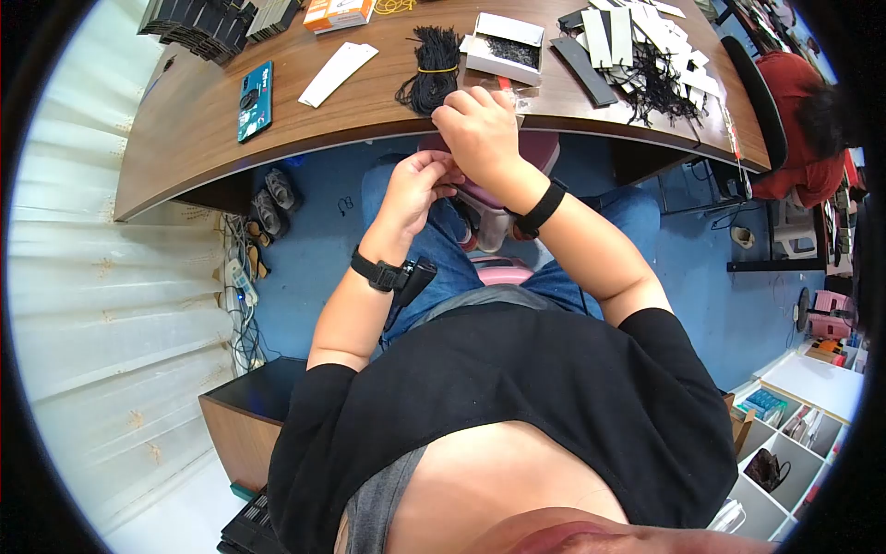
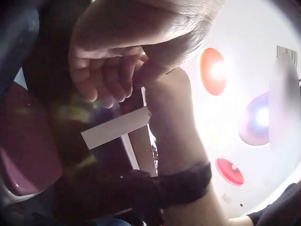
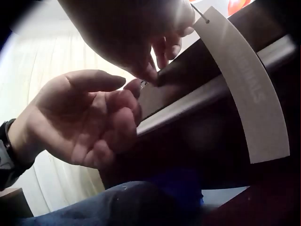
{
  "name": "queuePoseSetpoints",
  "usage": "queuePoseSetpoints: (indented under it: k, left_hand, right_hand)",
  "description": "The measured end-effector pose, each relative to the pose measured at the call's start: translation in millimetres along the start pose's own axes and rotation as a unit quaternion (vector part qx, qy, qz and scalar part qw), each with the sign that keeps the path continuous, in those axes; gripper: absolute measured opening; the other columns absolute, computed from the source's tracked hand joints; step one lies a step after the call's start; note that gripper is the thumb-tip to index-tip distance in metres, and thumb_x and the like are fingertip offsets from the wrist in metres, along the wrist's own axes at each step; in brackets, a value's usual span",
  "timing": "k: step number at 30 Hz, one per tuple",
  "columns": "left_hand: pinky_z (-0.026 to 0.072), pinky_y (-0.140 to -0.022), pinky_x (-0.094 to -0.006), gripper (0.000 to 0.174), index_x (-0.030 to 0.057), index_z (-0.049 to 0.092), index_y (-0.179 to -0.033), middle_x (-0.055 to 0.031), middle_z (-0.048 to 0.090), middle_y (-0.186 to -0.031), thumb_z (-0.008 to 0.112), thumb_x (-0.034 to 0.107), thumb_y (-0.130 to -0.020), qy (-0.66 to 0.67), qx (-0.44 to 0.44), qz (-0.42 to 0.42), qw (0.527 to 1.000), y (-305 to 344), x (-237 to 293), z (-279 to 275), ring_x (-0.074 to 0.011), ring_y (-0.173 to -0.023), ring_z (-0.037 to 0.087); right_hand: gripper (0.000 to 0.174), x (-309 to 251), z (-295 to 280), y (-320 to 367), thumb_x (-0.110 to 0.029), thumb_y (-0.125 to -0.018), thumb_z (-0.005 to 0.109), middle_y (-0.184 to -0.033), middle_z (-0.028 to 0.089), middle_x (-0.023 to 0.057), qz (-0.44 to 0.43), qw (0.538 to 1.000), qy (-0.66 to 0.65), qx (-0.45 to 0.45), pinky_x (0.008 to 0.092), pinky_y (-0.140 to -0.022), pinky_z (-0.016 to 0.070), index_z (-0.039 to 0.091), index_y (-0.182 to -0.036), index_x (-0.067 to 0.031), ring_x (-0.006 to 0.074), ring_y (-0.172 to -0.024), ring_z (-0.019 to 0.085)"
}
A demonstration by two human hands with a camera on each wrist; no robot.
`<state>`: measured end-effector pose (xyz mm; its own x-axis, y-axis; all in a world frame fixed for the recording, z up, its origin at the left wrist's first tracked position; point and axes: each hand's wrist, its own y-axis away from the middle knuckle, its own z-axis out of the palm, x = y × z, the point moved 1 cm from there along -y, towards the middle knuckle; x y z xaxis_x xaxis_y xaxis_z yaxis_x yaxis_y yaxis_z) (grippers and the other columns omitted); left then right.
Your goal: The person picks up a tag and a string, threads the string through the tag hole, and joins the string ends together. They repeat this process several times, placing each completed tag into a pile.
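Note:
My right hand is raised just in front of the desk edge, fingers curled down. From it a pale hang tag dangles on a thin cord; the lettering "ORIGINALS" is faint on it. In the left wrist view the same tag hangs beside the right forearm. My left hand is just below and left, palm turned up. Its thumb and index finger pinch at a tiny dark bit of cord close to the right fingertips. The fingers largely hide that bit.
On the desk lie a bundle of black cords, a white box of small black pieces, two white tags and a teal phone-sized item. Tags with black cords heap at right, beside a dark strip. Another person sits right.

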<state>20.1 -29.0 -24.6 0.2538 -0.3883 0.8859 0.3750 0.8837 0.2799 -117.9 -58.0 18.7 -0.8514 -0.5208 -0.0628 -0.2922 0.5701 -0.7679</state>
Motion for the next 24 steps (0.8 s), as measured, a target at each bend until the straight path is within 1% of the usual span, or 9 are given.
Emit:
queuePoseSetpoints:
  k: [1,3,6,8,11,15,19,22,24]
  left_hand:
    - [0.0494,-0.071,-0.0291,0.022,0.0027,0.060,-0.098,-0.0077,0.065,-0.088,0.044,0.017,-0.093,0.016,-0.014,0.000,1.000,-0.2,-0.2,-0.2,-0.0175,-0.081,0.063]
    - [0.0496,-0.076,-0.0317,0.030,0.0012,0.058,-0.102,-0.0099,0.065,-0.093,0.040,0.024,-0.096,0.131,-0.052,-0.022,0.990,0.6,4.6,3.9,-0.0192,-0.086,0.063]
    - [0.0491,-0.082,-0.0351,0.041,-0.0009,0.055,-0.109,-0.0127,0.064,-0.100,0.035,0.033,-0.098,0.271,-0.131,-0.060,0.952,-0.7,12.1,9.2,-0.0222,-0.092,0.063]
    - [0.0485,-0.085,-0.0357,0.042,-0.0024,0.052,-0.115,-0.0166,0.062,-0.107,0.034,0.032,-0.098,0.329,-0.179,-0.087,0.923,-1.2,15.3,13.4,-0.0256,-0.097,0.061]
    - [0.0486,-0.086,-0.0362,0.039,-0.0033,0.051,-0.115,-0.0187,0.060,-0.110,0.035,0.028,-0.098,0.294,-0.098,-0.081,0.947,-0.3,16.6,29.3,-0.0279,-0.100,0.060]
    - [0.0488,-0.088,-0.0386,0.034,-0.0036,0.052,-0.114,-0.0195,0.059,-0.109,0.038,0.023,-0.097,0.237,-0.109,-0.084,0.962,-7.6,8.9,32.4,-0.0279,-0.099,0.060]
    - [0.0526,-0.079,-0.0366,0.030,-0.0024,0.053,-0.111,-0.0162,0.063,-0.102,0.040,0.021,-0.097,0.242,-0.099,-0.075,0.962,-9.1,7.2,36.6,-0.0239,-0.091,0.062]
    - [0.0521,-0.068,-0.0309,0.027,-0.0002,0.055,-0.107,-0.0113,0.064,-0.093,0.041,0.020,-0.097,0.222,-0.057,-0.081,0.970,-4.8,11.3,45.3,-0.0178,-0.076,0.061]
    - [0.0467,-0.059,-0.0263,0.024,0.0011,0.055,-0.104,-0.0072,0.060,-0.084,0.041,0.020,-0.097,0.227,-0.072,-0.082,0.968,-6.1,9.6,45.2,-0.0133,-0.066,0.054]
  right_hand:
    - [0.007,-0.2,-3.1,1.1,-0.020,-0.062,0.060,-0.072,0.051,-0.0025,-0.002,1.000,-0.007,0.009,0.0349,-0.067,0.0362,0.057,-0.067,-0.0155,0.0183,-0.075,0.051]
    - [0.006,-3.4,-15.6,4.3,-0.020,-0.063,0.060,-0.072,0.052,-0.0024,-0.006,0.999,-0.021,0.029,0.0342,-0.065,0.0362,0.057,-0.067,-0.0152,0.0182,-0.073,0.051]
    - [0.011,-15.0,-42.9,26.4,-0.017,-0.066,0.064,-0.076,0.054,-0.0030,0.015,0.998,-0.050,-0.026,0.0323,-0.064,0.0368,0.063,-0.076,-0.0159,0.0171,-0.073,0.053]
    - [0.013,-22.4,-55.6,44.8,-0.015,-0.063,0.068,-0.075,0.054,-0.0019,0.019,0.995,-0.088,-0.043,0.0323,-0.063,0.0364,0.061,-0.075,-0.0144,0.0174,-0.071,0.052]
    - [0.011,-29.5,-70.7,62.2,-0.014,-0.063,0.067,-0.072,0.052,-0.0011,0.026,0.989,-0.129,-0.066,0.0331,-0.063,0.0363,0.059,-0.071,-0.0137,0.0180,-0.070,0.051]
    - [0.011,-31.4,-86.3,78.8,-0.012,-0.064,0.067,-0.070,0.050,-0.0004,0.047,0.978,-0.171,-0.106,0.0335,-0.064,0.0361,0.057,-0.069,-0.0131,0.0188,-0.069,0.050]
    - [0.013,-35.4,-91.2,90.8,-0.010,-0.063,0.068,-0.071,0.050,0.0002,0.060,0.968,-0.209,-0.127,0.0332,-0.063,0.0358,0.057,-0.069,-0.0121,0.0191,-0.069,0.050]
    - [0.013,-35.8,-92.7,95.4,-0.010,-0.064,0.068,-0.071,0.051,0.0004,0.072,0.964,-0.219,-0.133,0.0335,-0.064,0.0364,0.057,-0.070,-0.0118,0.0192,-0.069,0.051]
    - [0.012,-35.3,-93.1,97.3,-0.010,-0.064,0.068,-0.072,0.051,0.0005,0.077,0.961,-0.226,-0.140,0.0336,-0.065,0.0368,0.058,-0.071,-0.0118,0.0193,-0.070,0.052]
